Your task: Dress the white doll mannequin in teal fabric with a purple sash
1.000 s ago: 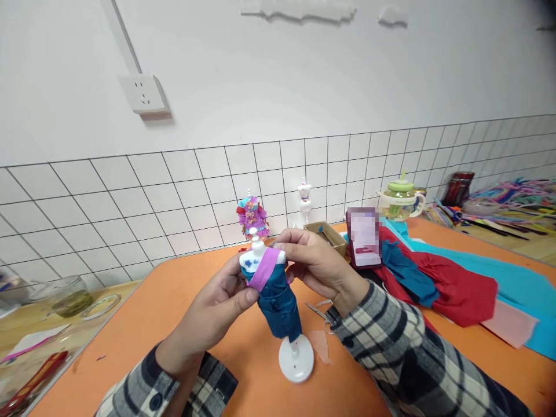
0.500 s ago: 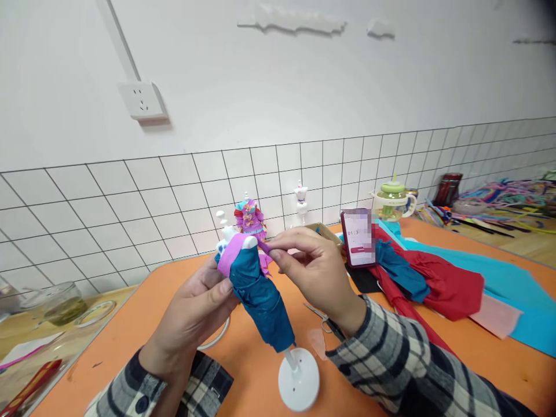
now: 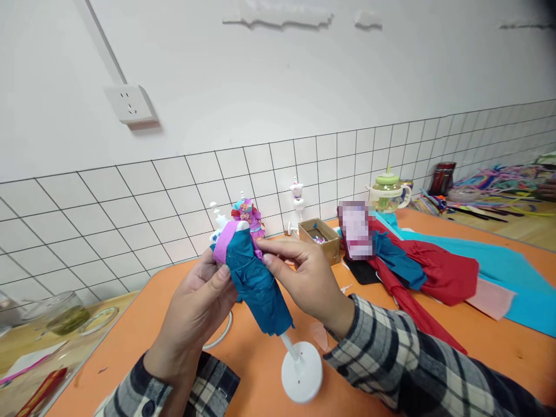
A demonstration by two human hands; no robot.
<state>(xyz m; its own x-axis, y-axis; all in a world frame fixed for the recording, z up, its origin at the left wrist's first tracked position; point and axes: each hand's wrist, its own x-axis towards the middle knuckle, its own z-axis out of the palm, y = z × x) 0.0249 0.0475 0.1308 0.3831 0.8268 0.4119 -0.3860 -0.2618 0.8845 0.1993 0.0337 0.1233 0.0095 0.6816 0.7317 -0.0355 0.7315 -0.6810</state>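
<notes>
A small white mannequin stand (image 3: 301,377) is tilted, its top leaning away to the left above the orange table (image 3: 486,347). It wears a dark teal paper dress (image 3: 256,284) with a purple strip (image 3: 226,240) round the chest. My left hand (image 3: 195,307) grips the torso from the left, thumb pressed on the teal paper. My right hand (image 3: 304,278) pinches the purple strip against the dress at its right side.
Behind stand a dressed purple mannequin (image 3: 247,214), a bare white mannequin (image 3: 297,194), a cardboard box (image 3: 321,238) and a phone (image 3: 355,229). Red, teal and cyan paper (image 3: 434,272) lies to the right. A green-lidded teapot (image 3: 386,196) and a glass jar (image 3: 65,310) sit further off.
The mannequin has been tipped from upright to leaning back and turned, so the teal dress now faces me. My right hand has drawn the purple strip round the chest.
</notes>
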